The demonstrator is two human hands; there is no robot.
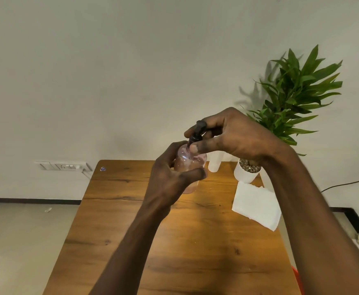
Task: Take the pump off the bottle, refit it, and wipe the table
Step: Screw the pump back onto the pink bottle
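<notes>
A person's left hand (170, 177) wraps around a clear pink-tinted plastic bottle (188, 167), held upright above the brown wooden table (174, 241), while the right hand (234, 135) pinches the black pump (197, 133) at its neck from above. The bottle's long axis runs near vertical, so the pump sits directly over the mouth; whether it is coming off or going back cannot be told. One bottle, one pump, one white paper napkin (257, 205) lying flat to the right, and one white-potted green plant (291, 99) behind.
</notes>
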